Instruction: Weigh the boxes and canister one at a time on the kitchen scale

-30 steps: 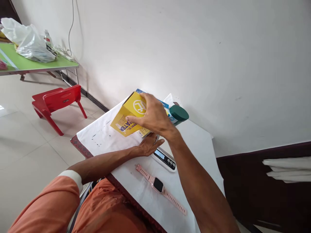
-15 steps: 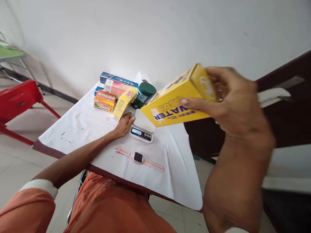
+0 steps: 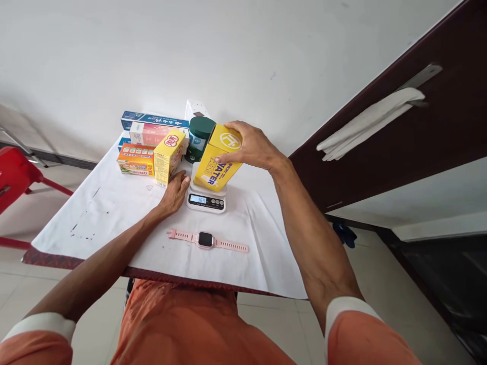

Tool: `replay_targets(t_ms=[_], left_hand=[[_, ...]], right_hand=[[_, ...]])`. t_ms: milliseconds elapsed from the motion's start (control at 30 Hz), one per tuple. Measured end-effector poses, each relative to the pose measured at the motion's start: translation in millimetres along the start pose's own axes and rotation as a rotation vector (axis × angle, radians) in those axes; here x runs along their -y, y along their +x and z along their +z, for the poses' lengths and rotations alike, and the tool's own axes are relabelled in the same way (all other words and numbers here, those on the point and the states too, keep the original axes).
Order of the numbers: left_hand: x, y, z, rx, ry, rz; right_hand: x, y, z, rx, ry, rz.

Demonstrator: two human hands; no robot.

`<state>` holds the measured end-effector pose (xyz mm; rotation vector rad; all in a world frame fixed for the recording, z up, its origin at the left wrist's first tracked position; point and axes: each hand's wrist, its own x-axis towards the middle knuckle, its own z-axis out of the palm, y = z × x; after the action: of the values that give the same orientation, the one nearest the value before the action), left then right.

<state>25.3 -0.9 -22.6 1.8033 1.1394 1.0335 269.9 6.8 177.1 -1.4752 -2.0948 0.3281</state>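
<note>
My right hand (image 3: 253, 147) grips the top of a yellow box (image 3: 218, 165) lettered WATER, which stands slightly tilted on the plate of a small white scale (image 3: 206, 204). The scale's lit display shows digits. My left hand (image 3: 175, 192) rests on the white cloth, fingers apart, between the scale and a smaller yellow box (image 3: 167, 158); nothing shows in it. Behind the scale stands a dark green jar (image 3: 200, 139). A pink smartwatch (image 3: 206, 240) lies stretched out in front of the scale.
Left of the jar are an orange box (image 3: 136, 159), a pink box (image 3: 154, 134) and a long blue box (image 3: 152, 119). A white box (image 3: 195, 108) stands behind. White cloth (image 3: 114, 218) covers the table. A red chair (image 3: 15, 177) is at left, a towel (image 3: 371, 124) at right.
My right hand has brought the large yellow box down and leftward onto the scale. The view has shifted, and my left hand stays beside the smaller yellow box.
</note>
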Motion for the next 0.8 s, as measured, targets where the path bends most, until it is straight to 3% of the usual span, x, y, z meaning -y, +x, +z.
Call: replay_targets(t_ms=[333,467,633,800], left_hand=[[-6,-1,-1.6,-0.003,0.037,0.007],[-4,0,-0.8,-0.011,0.034,0.006],[-2,-1,0.9,-0.008,-0.002,0.009],[0,-1,1.6,-0.026,-0.021,0.016]], right_hand=[[-18,22,7,0.064,0.06,0.032],[-22,12,4,0.017,0.264,0.069],[-39,-36,17,-0.24,0.566,0.195],[-82,-82,74,-0.565,0.913,0.476]])
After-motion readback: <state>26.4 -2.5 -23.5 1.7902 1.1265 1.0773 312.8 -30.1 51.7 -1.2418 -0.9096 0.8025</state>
